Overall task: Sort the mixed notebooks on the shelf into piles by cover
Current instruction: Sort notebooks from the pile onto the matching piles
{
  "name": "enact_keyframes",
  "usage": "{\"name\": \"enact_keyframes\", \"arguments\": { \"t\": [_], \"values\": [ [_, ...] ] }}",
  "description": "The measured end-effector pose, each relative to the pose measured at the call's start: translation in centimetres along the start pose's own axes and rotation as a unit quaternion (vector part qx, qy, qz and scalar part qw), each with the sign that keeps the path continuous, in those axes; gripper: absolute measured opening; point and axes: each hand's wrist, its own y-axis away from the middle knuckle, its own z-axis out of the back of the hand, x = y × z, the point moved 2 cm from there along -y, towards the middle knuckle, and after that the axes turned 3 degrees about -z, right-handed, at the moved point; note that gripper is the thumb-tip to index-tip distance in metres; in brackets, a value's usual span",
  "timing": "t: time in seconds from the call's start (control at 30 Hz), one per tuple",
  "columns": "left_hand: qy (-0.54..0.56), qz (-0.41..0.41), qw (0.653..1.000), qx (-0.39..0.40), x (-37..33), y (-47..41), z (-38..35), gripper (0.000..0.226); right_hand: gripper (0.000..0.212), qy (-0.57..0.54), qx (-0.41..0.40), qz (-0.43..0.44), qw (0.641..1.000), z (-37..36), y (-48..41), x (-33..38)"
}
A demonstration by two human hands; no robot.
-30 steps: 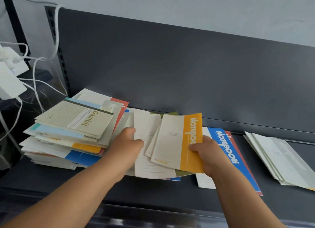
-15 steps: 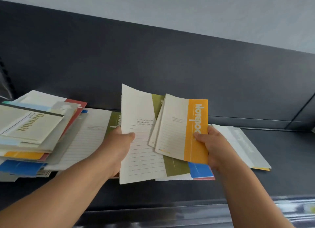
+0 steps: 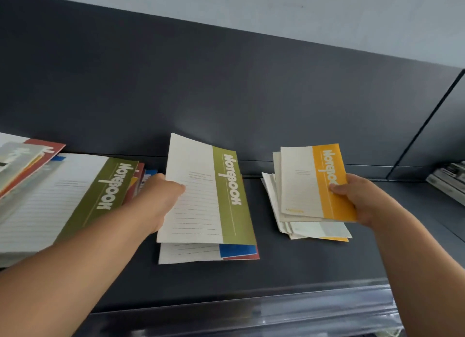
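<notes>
Orange-banded notebook (image 3: 317, 183), cream cover, sits right of centre, clamped in the right hand (image 3: 359, 198) above a pale pile (image 3: 312, 232). Left hand (image 3: 156, 200) pinches the green-banded notebook (image 3: 206, 193) at centre frame. Since half a second ago, both notebooks have separated; hands now well apart.

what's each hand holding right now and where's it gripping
Left hand: green-striped notebook, by its left edge. Right hand: yellow-striped notebook, by its right edge on the yellow stripe.
</notes>
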Motion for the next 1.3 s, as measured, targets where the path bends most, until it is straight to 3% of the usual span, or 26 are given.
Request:
{"name": "enact_keyframes", "arguments": {
  "t": [0.17,0.3,0.47,0.57,0.67,0.8,1.03,1.17,1.3],
  "values": [
    [-0.071,-0.002,0.997,-0.027,0.9,-0.8,-1.4,0.016,0.035,0.085,0.000,-0.022,0.996,1.3,-3.0,-1.5],
    [-0.191,-0.010,0.981,-0.034,1.9,-2.1,-1.8,0.027,0.041,0.221,-0.059,0.005,0.974,0.5,-3.7,-2.1],
    [-0.426,-0.093,0.897,-0.067,2.6,-2.0,-2.1,0.046,0.065,0.326,-0.106,0.027,0.939,-0.9,-3.5,-2.7],
    [-0.494,-0.131,0.857,-0.059,2.5,-1.3,-1.9,0.054,0.057,0.369,-0.132,0.035,0.919,-2.1,-2.6,-2.2],
    [-0.509,-0.184,0.840,-0.043,1.8,-0.6,-0.8,0.055,0.057,0.397,-0.147,0.076,0.903,-4.4,-0.9,-0.6],
    [-0.512,-0.227,0.827,-0.049,1.0,0.4,2.4,0.073,0.051,0.372,-0.101,0.173,0.906,-10.3,2.6,2.4],
    [-0.522,-0.214,0.820,-0.095,1.3,1.0,11.2,0.070,0.047,0.302,0.049,0.285,0.908,-23.2,10.4,6.7],
    [-0.553,-0.182,0.809,-0.077,2.5,0.8,15.9,0.069,0.045,0.265,0.118,0.279,0.916,-29.6,13.7,7.4],
    [-0.574,-0.154,0.804,0.010,4.2,0.9,18.7,0.073,0.038,0.227,0.155,0.232,0.933,-33.9,15.2,7.2]
  ]
}}
